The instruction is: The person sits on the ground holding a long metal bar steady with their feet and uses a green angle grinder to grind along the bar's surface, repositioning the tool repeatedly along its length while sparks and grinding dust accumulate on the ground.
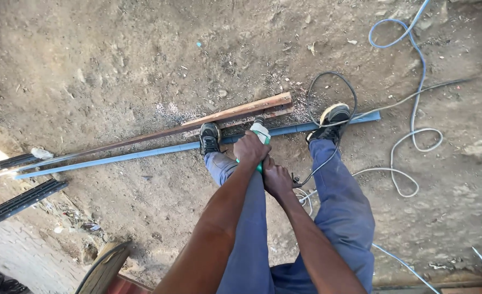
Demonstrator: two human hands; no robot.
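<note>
Both hands, left hand (pixel 250 148) forward and right hand (pixel 277 179) behind, fingers wrapped tight round a green grinder (pixel 261 136) poised over the blue tube (pixel 143 154) pinned underfoot on the dirt, beside a rusty bar (pixel 235 113); cutting stage, steady downward pressure likely needed.

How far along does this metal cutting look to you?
Done: grey grit lies on the dirt beside the rusty bar, which hints at earlier cutting.

In hand: the left hand and right hand both grip a green power tool set on the blue bar, with a shoe pinning it on either side.

Left: the blue bar looks whole; no cut shows.
</note>
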